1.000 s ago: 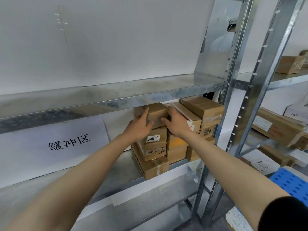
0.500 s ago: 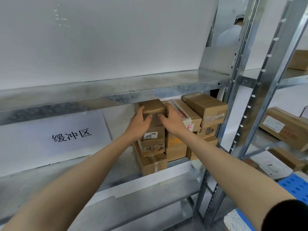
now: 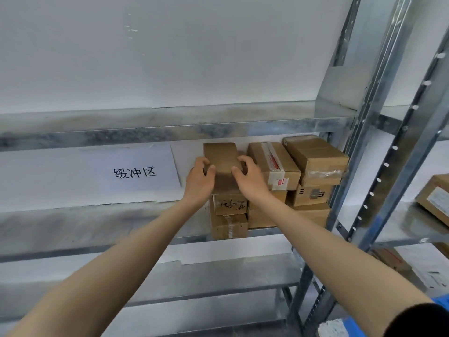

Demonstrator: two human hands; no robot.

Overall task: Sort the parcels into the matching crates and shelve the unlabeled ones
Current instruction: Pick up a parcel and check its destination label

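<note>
A plain brown parcel (image 3: 222,164) with no label in sight sits on top of the left stack of boxes on the metal shelf (image 3: 102,222). My left hand (image 3: 200,181) grips its left side and my right hand (image 3: 249,181) grips its right side, thumbs on the front face. Under it lie a box with handwriting (image 3: 230,204) and a taped box (image 3: 229,226). To the right stand a box with red tape (image 3: 274,165) and a larger brown box (image 3: 315,160) on further boxes.
A white sign with black characters (image 3: 134,172) hangs on the back wall left of the stack. The upper shelf (image 3: 170,125) runs close above the parcels. Steel uprights (image 3: 359,132) stand to the right, with a labelled box (image 3: 435,198) on the neighbouring rack. A blue crate corner (image 3: 441,300) shows at bottom right.
The view has moved closer and leftward. Both hands have closed in on the sides of the top parcel, which now covers the labelled box beneath it.
</note>
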